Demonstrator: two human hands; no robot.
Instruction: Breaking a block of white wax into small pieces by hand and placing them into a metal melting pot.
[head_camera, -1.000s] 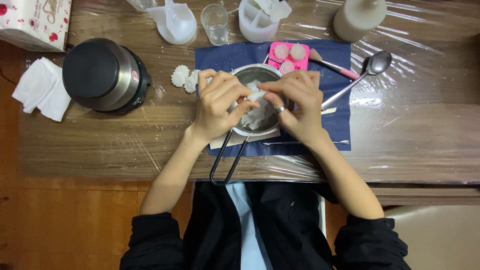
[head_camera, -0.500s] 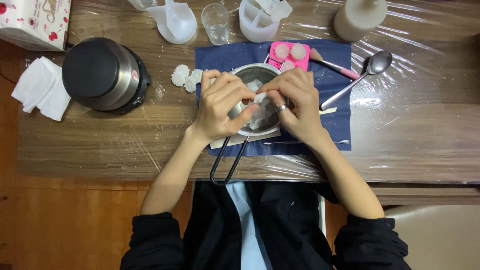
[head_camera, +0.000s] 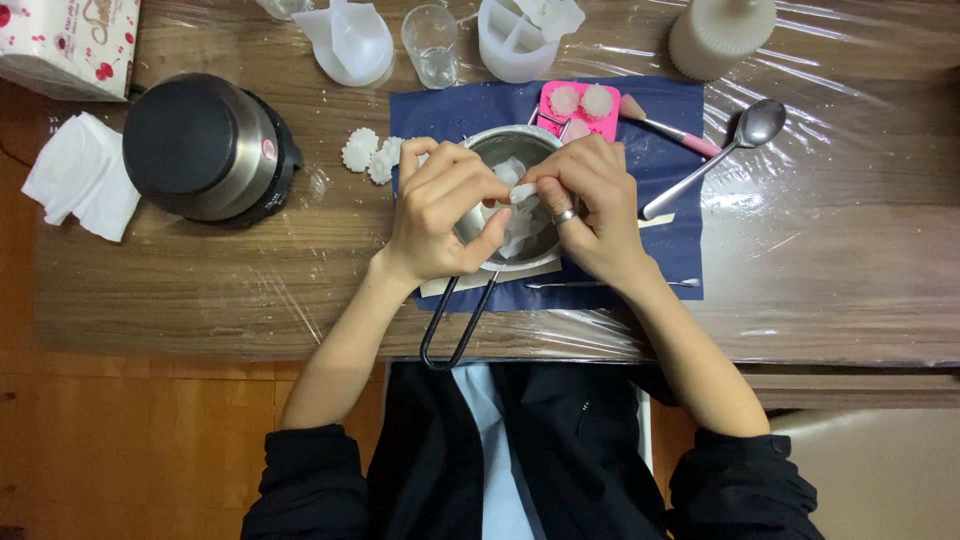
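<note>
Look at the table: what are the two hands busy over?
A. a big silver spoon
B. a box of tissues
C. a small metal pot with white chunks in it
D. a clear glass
C: the left hand and the right hand meet over the small metal pot, pinching a white chunk, while the spoon lies untouched to the right.

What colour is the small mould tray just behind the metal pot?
Bright pink mould tray, holding pale round pieces; the head view shows it, just beyond the right hand.
</note>
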